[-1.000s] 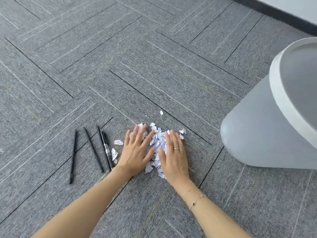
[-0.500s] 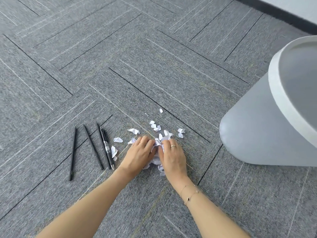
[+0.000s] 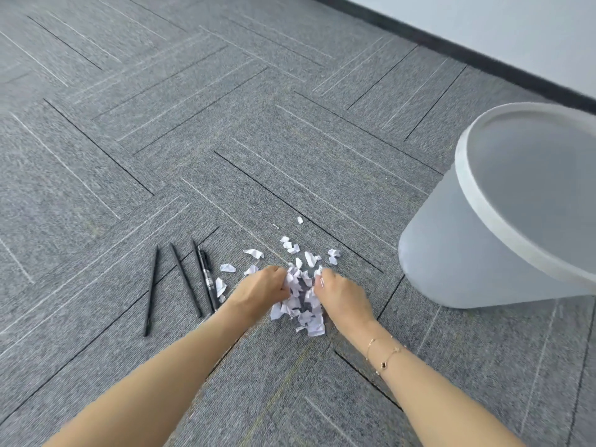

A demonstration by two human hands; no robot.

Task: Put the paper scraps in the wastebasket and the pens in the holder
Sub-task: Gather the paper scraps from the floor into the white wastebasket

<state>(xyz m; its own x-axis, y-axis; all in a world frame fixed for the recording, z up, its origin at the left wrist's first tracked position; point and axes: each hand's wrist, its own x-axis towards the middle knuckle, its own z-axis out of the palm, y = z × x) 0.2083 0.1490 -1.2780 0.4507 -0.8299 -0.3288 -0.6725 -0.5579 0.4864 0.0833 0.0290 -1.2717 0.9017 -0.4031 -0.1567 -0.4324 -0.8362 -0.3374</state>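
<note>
A heap of white paper scraps sits on the grey carpet, pressed between my left hand and my right hand. Both hands curl their fingers into the heap from either side. Several loose scraps lie scattered just beyond the hands, and a few more lie to the left. Several black pens lie side by side on the carpet left of my left hand. The pale grey wastebasket stands to the right, its white rim facing me. No pen holder shows.
Grey carpet tiles cover the floor all around. A white wall with a dark skirting strip runs across the far right corner behind the wastebasket.
My hands went from flat on the scraps to curled, drawing the scraps into a tighter heap between them. The view has tilted up, showing more of the wastebasket and wall.
</note>
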